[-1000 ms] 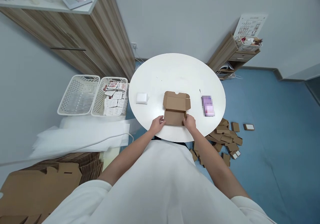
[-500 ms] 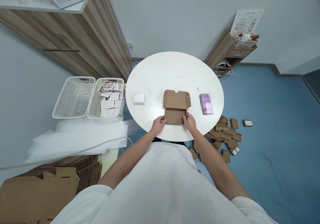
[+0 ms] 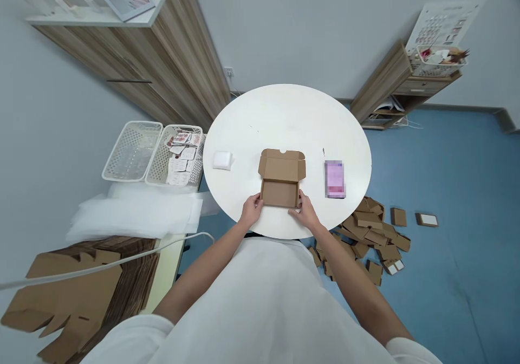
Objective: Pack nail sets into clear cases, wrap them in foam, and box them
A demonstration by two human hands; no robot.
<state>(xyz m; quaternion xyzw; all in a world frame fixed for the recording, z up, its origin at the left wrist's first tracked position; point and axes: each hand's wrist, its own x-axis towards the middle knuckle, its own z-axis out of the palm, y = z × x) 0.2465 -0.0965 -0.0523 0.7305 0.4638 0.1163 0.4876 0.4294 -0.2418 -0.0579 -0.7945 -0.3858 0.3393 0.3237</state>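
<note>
A small brown cardboard box (image 3: 280, 194) stands on the white oval table (image 3: 288, 120), near its front edge. Its lid is folded back away from me, flaps spread, and the inside looks bare. My left hand (image 3: 252, 211) holds the left side at the front corner, fingers closed against the wall. At the right side, my right hand (image 3: 306, 212) grips the wall with its fingers, the thumb lying by the front edge. Left of the box lies a white wrapped packet (image 3: 222, 160). On the right is a flat purple-pink rectangular thing (image 3: 335, 180), blurred by pixels.
Two white baskets (image 3: 109, 161) stand at the left, one holding printed cards (image 3: 181, 163). White sheets (image 3: 138, 212) and stacked flat cardboard (image 3: 77, 293) lie nearer me, crossed by a cable (image 3: 134, 257). Brown boxes (image 3: 374, 228) are piled on the floor at right.
The view has shifted, moving the surroundings. My right thumb has gone from inside the box to its front edge. The box stays between both hands, lid open.
</note>
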